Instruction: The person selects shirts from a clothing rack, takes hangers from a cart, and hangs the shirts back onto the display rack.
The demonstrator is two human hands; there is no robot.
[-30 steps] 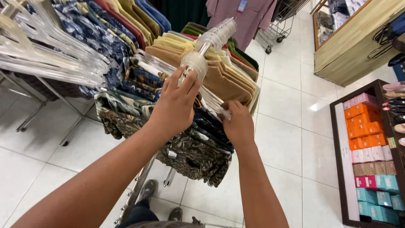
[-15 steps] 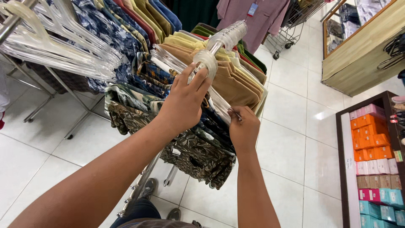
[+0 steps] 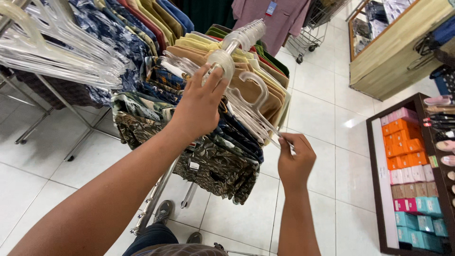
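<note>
Since half a second ago my right hand (image 3: 295,161) has dropped lower and away from the rack, drawing the bottom end of a clear plastic hanger (image 3: 256,114) out with it, while my left hand (image 3: 201,102) has stayed up at the hooks.

Starting at the left, a bundle of empty clear hangers (image 3: 57,52) fans out over the dark printed shirts (image 3: 118,42). Next, my left hand has its fingers curled and pressed together around the hook end, beside the round white rail end (image 3: 222,61), with the thumb side hidden from me. Below it hang the folded leaf-print garments (image 3: 213,166), soft and floppy. Further right, my right hand pinches the hanger's lower tip between thumb and fingertips.

I judge the hanger light, stiff and rather slippery, and brittle if bent at its thin arm. Holding it at the hook and at the far tip, as now, looks safest to me. On the far right sits a shelf of coloured boxes (image 3: 412,180) on the white tiled floor (image 3: 332,118).
</note>
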